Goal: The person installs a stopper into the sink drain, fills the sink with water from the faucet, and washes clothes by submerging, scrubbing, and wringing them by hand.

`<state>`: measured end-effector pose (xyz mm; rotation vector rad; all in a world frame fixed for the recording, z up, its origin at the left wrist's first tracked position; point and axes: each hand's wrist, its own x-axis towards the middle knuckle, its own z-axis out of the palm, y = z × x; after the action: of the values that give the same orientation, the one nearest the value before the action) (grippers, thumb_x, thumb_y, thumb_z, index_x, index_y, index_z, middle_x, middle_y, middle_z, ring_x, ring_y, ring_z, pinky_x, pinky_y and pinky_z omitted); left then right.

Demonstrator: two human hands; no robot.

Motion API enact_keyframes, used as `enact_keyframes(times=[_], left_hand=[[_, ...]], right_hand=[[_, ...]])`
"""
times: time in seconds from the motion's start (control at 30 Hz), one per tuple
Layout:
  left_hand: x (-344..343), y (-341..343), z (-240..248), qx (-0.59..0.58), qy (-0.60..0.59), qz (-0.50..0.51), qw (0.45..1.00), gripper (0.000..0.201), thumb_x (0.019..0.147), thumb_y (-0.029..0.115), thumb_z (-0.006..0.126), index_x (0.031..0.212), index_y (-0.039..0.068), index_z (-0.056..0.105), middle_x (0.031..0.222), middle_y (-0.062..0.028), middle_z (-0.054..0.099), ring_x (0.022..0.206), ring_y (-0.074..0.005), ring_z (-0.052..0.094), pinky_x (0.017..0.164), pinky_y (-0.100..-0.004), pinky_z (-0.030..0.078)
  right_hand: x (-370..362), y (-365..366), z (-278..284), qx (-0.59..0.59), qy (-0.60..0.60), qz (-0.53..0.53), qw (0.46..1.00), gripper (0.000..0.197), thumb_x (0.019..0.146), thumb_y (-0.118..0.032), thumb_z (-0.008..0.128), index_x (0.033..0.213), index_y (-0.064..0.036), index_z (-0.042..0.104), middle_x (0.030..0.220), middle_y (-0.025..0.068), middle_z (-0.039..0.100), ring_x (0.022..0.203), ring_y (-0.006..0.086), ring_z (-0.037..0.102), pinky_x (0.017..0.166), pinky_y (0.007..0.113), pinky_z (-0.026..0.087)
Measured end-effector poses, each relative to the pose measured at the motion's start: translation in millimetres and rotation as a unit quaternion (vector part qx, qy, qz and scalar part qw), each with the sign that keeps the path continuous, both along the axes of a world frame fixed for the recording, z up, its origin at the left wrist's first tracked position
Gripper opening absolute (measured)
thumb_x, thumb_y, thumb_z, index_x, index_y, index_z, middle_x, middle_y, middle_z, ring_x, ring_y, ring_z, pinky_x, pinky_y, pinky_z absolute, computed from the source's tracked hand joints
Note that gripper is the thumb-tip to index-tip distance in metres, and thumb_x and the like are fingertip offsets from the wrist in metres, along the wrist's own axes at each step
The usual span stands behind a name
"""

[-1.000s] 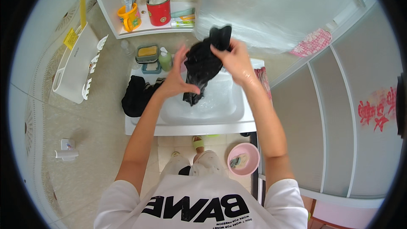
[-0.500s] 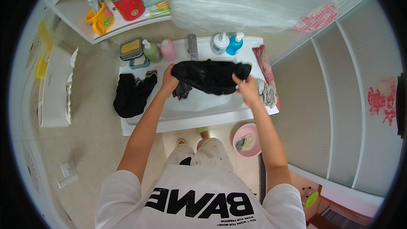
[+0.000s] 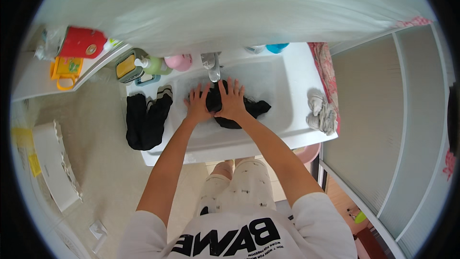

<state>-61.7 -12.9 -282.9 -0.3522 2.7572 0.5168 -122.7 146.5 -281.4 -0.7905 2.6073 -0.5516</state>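
Observation:
A wet black garment (image 3: 258,109) lies bunched in the white sink (image 3: 299,84), in cloudy water under the faucet (image 3: 211,64). My left hand (image 3: 198,107) presses flat on its left part, fingers spread. Beside it, with the thumbs almost meeting, my right hand (image 3: 232,101) rests on the middle of the cloth, its fingers also apart. Neither hand grips the fabric. Some of the garment is hidden beneath my palms.
Black clothing with striped cuffs (image 3: 148,122) drapes over the sink's left edge. Grey-white socks (image 3: 321,112) and a red patterned cloth (image 3: 326,74) lie on the right. Behind stand a soap box (image 3: 128,65), a green pump bottle (image 3: 155,65) and a pink bottle (image 3: 178,62). A pink basin (image 3: 309,153) sits below.
Both hands have come down and closer together. The black garment, held stretched above the sink before, now lies in the water, let go and pressed under spread fingers. The view has shifted.

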Motion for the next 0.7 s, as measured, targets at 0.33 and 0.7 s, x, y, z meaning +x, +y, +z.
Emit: enact_keyframes(times=[0.33, 0.7], left_hand=[[20.7, -26.7, -62.6, -0.057, -0.045, 0.102, 0.992, 0.084, 0.066, 0.031, 0.084, 0.137, 0.013, 0.043, 0.131, -0.015, 0.046, 0.122, -0.0366, 0.047, 0.1, -0.0535, 0.038], [14.9, -27.2, 22.9, 0.811, 0.053, 0.417, 0.407, 0.046, 0.096, 0.038, 0.055, 0.133, 0.01, 0.051, 0.115, -0.0083, 0.062, 0.106, -0.0265, 0.059, 0.099, -0.0381, 0.045]], right_hand=[[-36.0, -25.1, -104.2, -0.002, -0.054, 0.032, 0.998, 0.083, 0.067, -0.025, 0.079, 0.139, -0.0175, 0.04, 0.135, 0.019, 0.048, 0.126, 0.0399, 0.046, 0.099, 0.046, 0.043], [91.2, -82.6, 69.1, -0.309, -0.184, -0.253, 0.898, 0.072, 0.076, -0.028, 0.072, 0.13, 0.0041, 0.038, 0.101, 0.0299, 0.062, 0.089, 0.0473, 0.063, 0.076, 0.049, 0.052]])
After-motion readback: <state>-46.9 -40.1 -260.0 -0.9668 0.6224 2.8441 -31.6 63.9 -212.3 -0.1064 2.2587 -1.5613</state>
